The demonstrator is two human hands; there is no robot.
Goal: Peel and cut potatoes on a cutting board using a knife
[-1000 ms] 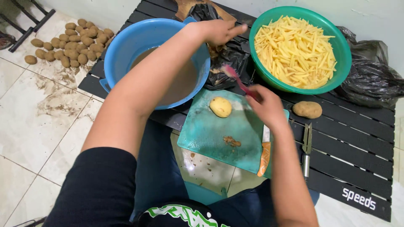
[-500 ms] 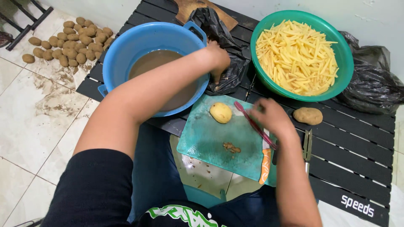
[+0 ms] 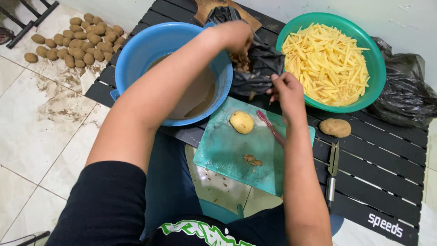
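I have the left hand (image 3: 234, 38) reaching across the round blue plastic basin of murky water (image 3: 170, 73), its fingers bunched on a clump of brown potato peelings (image 3: 237, 60) at the mouth of the crumpled black plastic bag (image 3: 259, 68), while the right hand (image 3: 287, 91) pinches the bag's edge to keep it open, with what looks like a thin pink-handled peeler (image 3: 271, 128) trailing beneath it, though I cannot tell whether it is gripped; the hands are close together but not touching. I judge this to be the waste-clearing step between potatoes. The peeled yellow potato (image 3: 241, 122) waits on the teal plastic cutting board (image 3: 227, 155), an unpeeled brown potato (image 3: 335, 128) lies on the black slatted surface (image 3: 387, 150) beside the green bowl of cut potato sticks (image 3: 330, 59). Next calls for letting the scraps fall well inside the bag
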